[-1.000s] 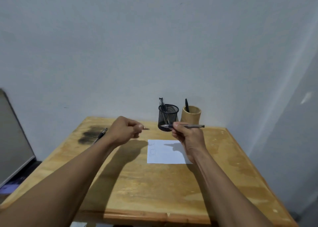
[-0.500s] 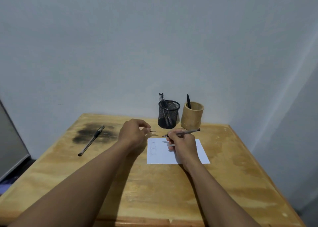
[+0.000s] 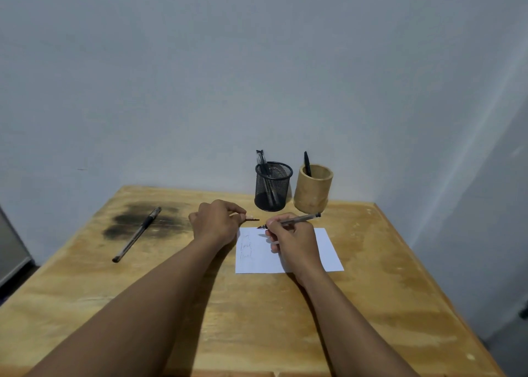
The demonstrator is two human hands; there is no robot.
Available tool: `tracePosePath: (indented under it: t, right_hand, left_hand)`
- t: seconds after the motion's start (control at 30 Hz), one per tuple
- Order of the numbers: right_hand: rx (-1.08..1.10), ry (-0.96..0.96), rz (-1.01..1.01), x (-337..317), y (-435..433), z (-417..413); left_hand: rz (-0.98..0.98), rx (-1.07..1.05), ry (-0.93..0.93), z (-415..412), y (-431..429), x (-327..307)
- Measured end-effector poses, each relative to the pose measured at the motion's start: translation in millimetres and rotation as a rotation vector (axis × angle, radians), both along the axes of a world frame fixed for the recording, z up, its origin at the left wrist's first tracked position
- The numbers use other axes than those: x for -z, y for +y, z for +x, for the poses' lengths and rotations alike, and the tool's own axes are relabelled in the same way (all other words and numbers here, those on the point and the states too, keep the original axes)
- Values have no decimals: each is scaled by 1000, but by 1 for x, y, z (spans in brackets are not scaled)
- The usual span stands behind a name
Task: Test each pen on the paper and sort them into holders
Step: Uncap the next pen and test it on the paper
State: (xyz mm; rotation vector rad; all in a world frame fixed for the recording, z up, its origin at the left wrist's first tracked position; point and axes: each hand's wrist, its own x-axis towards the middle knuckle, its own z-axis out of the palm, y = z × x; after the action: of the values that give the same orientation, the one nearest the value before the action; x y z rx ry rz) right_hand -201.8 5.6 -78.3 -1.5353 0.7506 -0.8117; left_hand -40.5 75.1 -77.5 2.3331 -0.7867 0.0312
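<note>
While near paper (image 3: pixel 328 252), pen (image 3: pixel 300 219) in hand (image 3: pixel 294 241)

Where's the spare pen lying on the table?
Head view: the spare pen lies on the left of the table, across the dark stain, left of the left hand.

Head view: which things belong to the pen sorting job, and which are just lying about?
Job: pen in right hand, paper, likely cap in left hand, mesh holder, wooden holder, loose pen on table.
Lying about: dark stain, grey panel at left edge.
</note>
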Motion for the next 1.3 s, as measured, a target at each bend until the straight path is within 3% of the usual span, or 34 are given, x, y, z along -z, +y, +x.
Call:
tracePosePath:
  t: [0.3,0.47,0.57,0.67,0.83,1.3]
  right_hand:
    - [12,45,-50,0,2,-2]
    - [-2,64,-94,-2,7,-4]
    - [15,99,-184,-5,11,-4]
    - [-1,126,-259,-11,19,-6]
    - [-57,187,-229,-9,31,-14]
    - [-72,305,-325,-4,43,-17]
  left_hand:
    - [-41,30,29,-4,11,-2]
    - [9,271,-86,-4,59,8]
    - [169,362,-117,-14,83,12]
    - [332,383,-106,-24,93,10]
    - [443,420,-104,-24,94,10]
    - [485,394,-157,-29,96,13]
